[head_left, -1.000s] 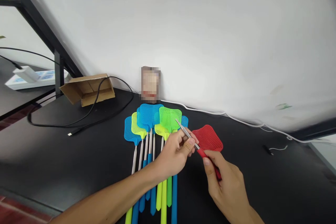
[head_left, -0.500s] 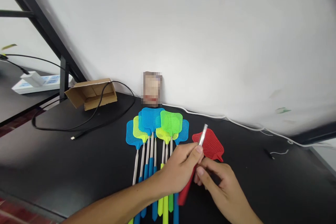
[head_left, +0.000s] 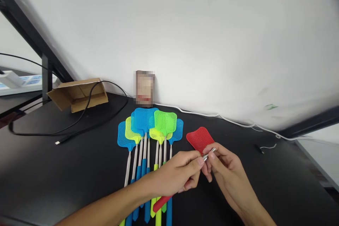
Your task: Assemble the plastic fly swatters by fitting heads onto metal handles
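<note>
Left hand (head_left: 182, 172) gripping red handle (head_left: 162, 203), butt pointing toward 7 o'clock; right hand (head_left: 225, 166) pinching slim metal rod (head_left: 206, 157), rod end pointing toward 2 o'clock. Red swatter head (head_left: 200, 139) lying on black table (head_left: 79, 173), 11 o'clock from pinch (fingers hiding its neck). Handle probably feeling light, stiff, easy to grip; rod likely being smooth, slippery; mesh looking thin, flexible. Best holding: fist round handle, fingertips on rod. Other swatters (head_left: 165, 123) lying toward 10 o'clock.

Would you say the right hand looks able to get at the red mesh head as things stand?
Probably yes: the red mesh head lies just beyond the right hand, its upper part uncovered, though the fingers would likely have to release the metal rod first.
</note>
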